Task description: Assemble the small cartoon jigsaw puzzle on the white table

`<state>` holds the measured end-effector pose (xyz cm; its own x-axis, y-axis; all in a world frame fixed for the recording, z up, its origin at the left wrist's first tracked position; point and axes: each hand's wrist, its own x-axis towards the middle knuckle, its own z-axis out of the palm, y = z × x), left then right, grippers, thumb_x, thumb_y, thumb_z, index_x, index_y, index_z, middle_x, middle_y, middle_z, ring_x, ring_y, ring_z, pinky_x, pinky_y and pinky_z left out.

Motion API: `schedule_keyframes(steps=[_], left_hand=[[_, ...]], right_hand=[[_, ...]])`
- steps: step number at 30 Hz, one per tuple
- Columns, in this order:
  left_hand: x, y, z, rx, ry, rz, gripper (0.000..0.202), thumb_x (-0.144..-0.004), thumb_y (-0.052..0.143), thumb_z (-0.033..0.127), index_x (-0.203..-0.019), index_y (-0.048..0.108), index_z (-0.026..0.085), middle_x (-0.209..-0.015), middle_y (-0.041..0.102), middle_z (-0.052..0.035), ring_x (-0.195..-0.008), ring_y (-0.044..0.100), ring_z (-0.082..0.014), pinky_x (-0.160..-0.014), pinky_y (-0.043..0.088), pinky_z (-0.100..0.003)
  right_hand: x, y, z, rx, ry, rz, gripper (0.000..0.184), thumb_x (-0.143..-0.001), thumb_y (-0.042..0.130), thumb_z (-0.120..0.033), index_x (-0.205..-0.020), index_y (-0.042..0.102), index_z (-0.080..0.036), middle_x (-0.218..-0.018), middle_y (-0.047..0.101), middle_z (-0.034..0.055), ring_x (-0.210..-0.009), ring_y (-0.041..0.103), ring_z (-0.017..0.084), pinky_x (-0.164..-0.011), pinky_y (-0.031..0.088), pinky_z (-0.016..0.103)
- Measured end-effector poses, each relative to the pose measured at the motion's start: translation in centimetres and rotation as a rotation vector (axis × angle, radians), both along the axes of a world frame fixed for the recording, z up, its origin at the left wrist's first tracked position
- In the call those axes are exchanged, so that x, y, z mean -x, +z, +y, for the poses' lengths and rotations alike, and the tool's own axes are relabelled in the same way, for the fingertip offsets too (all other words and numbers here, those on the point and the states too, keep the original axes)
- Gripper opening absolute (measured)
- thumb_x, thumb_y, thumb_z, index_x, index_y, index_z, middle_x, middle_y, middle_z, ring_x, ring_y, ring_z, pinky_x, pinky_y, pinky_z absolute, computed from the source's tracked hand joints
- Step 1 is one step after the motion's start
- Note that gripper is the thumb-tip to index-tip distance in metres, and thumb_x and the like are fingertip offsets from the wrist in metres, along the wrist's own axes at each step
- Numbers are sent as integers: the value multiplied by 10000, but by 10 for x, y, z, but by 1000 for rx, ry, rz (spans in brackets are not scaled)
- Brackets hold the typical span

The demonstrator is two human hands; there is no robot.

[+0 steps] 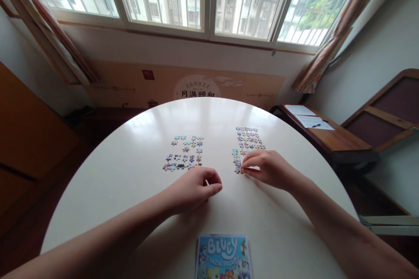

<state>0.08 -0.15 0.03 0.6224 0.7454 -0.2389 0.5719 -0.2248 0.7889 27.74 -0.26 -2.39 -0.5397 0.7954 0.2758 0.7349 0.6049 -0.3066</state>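
Note:
At the lower end of the right-hand group of jigsaw pieces (250, 138), my right hand (266, 165) pinches a small puzzle piece (242, 171) between thumb and fingertips, down at the table. That group lies in close rows, with a narrow column (235, 157) running down its left side. My left hand (201, 185) rests just below the looser left-hand group of pieces (186, 157). Its fingers are curled in toward the thumb; whatever they may hold is hidden. Some pieces in the nearest left row are partly covered by this hand.
A blue picture sheet or box lid marked "Bluey" (224, 255) lies at the near edge of the round white table (131, 200). Beyond on the right, a wooden side table (347, 135) carries papers (314, 123) and a pen. Windows and curtains stand behind.

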Motion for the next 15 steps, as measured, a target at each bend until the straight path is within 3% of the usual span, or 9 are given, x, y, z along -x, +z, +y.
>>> schedule_keyframes(steps=[7, 15], left_hand=[[0, -1, 1, -12, -2, 17, 217, -846, 580, 376, -847, 689, 188, -725, 677, -5, -717, 619, -178, -666, 447, -276], [-1, -1, 1, -17, -7, 25, 220, -848, 579, 374, -844, 694, 187, -734, 681, -8, -726, 619, -180, -666, 441, -276]], right_hand=[[3, 1, 0, 27, -13, -27, 171, -852, 698, -189, -900, 795, -321, -913, 749, -28, -821, 690, 154, -713, 483, 266], [3, 6, -3, 55, -4, -31, 199, -880, 651, -179, -969, 785, -296, -974, 731, 7, -861, 681, 172, -765, 504, 292]])
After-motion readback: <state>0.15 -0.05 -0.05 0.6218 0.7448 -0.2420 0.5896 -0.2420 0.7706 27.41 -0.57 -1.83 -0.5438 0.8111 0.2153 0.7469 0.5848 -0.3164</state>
